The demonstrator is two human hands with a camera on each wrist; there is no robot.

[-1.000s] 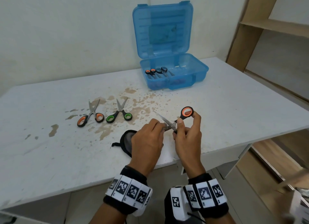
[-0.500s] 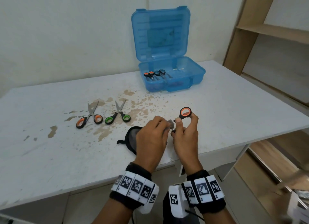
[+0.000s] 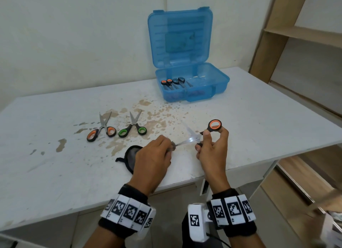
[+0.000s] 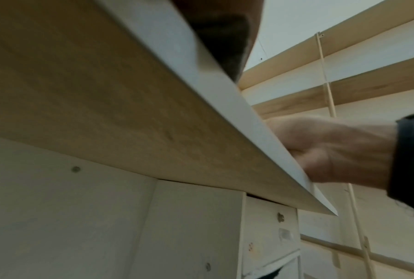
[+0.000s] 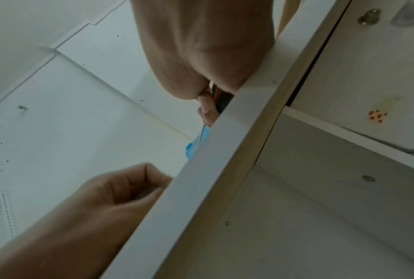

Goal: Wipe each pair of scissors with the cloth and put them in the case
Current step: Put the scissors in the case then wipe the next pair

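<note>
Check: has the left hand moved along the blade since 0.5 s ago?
Yes. The left hand has slid left, away from the right hand, toward the green scissors, baring more blade.

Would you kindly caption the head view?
Right hand holds orange-handled scissors while left hand wipes a blade with cloth.

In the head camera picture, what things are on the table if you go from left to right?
Orange-handled scissors → green-handled scissors → black pouch → left hand → held scissors in right hand.

Case (image 3: 192,92) behind scissors (image 3: 132,125) on table (image 3: 259,118)
</note>
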